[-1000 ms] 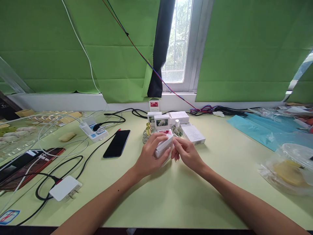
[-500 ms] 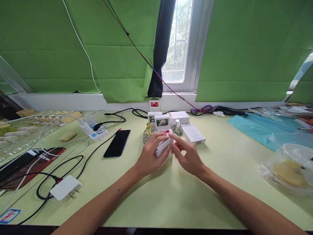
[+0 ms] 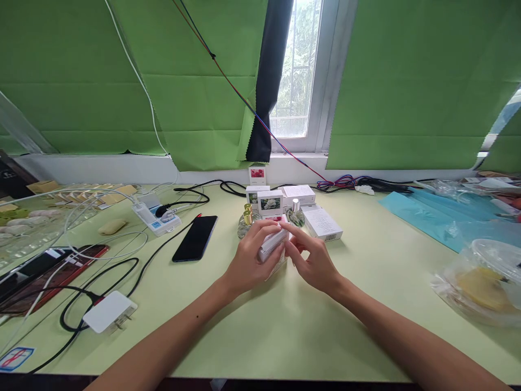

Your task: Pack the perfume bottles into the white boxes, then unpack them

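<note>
Steadiness is seemingly guiding our hold: our left hand [image 3: 250, 254] is clasping the box [image 3: 270, 247] near the desk's [image 3: 285, 336] middle, fingers on its far side, thumb on its near side. Our right hand [image 3: 312, 262] is meeting its right end; we are not managing to see whether it is pinching. Toward the back edge, bottles [image 3: 245, 228] are standing, probably within easy reach. The phone [image 3: 195, 239] is lying toward the left edge, likely leaving us room.

Held box [image 3: 271, 245]: in the left hand [image 3: 249, 256], right hand [image 3: 313, 263] at its end.
Bottles [image 3: 296, 218]: on the counter [image 3: 280, 336] behind the held box, left and right.
Other boxes [image 3: 322, 223]: behind and right of the bottles.
Phone [image 3: 195, 239]: left of the hands, right of the power strip [image 3: 164, 225].
Sheets [image 3: 423, 220]: far right, behind the plastic bag [image 3: 445, 288].
</note>
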A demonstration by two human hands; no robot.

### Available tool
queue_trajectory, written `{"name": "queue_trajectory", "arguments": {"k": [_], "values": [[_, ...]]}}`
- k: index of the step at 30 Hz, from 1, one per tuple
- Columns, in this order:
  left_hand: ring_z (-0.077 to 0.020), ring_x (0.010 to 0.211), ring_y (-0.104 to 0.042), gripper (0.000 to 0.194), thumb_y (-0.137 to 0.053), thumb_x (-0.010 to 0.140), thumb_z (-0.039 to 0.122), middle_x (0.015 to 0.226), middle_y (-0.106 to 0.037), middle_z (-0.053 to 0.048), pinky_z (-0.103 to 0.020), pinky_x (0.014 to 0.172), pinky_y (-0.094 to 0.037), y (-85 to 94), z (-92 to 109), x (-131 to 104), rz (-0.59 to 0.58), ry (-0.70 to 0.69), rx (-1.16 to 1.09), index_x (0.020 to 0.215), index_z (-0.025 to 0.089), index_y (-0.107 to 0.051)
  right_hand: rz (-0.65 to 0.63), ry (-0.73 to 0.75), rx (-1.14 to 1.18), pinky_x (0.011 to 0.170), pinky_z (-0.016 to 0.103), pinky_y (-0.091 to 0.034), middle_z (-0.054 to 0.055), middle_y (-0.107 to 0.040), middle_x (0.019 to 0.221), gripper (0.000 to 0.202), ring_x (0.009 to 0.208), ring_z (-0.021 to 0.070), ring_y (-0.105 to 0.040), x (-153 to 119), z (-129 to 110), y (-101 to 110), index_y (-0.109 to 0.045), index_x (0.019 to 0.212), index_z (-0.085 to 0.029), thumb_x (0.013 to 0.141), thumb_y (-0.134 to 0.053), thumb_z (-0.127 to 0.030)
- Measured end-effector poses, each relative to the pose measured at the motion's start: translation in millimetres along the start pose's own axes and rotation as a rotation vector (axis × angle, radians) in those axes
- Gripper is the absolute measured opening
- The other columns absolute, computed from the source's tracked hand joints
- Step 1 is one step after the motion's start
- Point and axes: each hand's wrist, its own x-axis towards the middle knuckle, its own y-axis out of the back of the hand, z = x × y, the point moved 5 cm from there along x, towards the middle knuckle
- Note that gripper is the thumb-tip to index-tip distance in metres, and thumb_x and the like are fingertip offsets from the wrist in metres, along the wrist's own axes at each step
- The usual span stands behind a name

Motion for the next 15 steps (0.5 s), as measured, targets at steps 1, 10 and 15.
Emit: {"name": "queue_trajectory", "arguments": {"k": [1, 10, 15], "values": [[-0.0261, 0.122, -0.062, 0.034, -0.064, 0.093, 0.014, 0.124, -0.065, -0.011, -0.046, 0.100, -0.056, -0.1, -0.1, 0.0, 0.000, 0.000, -0.004, 0.125, 0.025, -0.059, -0.001, -0.001, 0.001, 0.061, 0.028, -0.052, -0.001, -0.057, 0.070, 0.044, 0.060, 0.0139, -0.052, -0.2, 0.5, -0.2, -0.060, 0.143, -0.021, 0.103, -0.048, -0.037], [-0.0246, 0.123, -0.062, 0.035, -0.064, 0.093, 0.012, 0.125, -0.065, -0.011, -0.042, 0.101, -0.056, -0.8, 0.0, 0.7, 0.003, 0.000, -0.011, 0.125, 0.024, -0.059, -0.006, -0.006, 0.011, 0.061, 0.028, -0.052, -0.001, -0.056, 0.069, 0.045, 0.060, 0.0140, -0.052, -0.6, 2.8, -0.2, -0.059, 0.145, -0.022, 0.104, -0.049, -0.036], [-0.0251, 0.123, -0.063, 0.034, -0.064, 0.093, 0.012, 0.125, -0.065, -0.010, -0.043, 0.100, -0.056, -0.6, -0.6, 0.3, 0.008, -0.003, -0.008, 0.125, 0.024, -0.059, -0.006, -0.008, 0.008, 0.062, 0.028, -0.052, -0.002, -0.056, 0.069, 0.044, 0.060, 0.0138, -0.052, 0.0, 2.2, -0.4, -0.059, 0.144, -0.023, 0.103, -0.049, -0.035]]}}
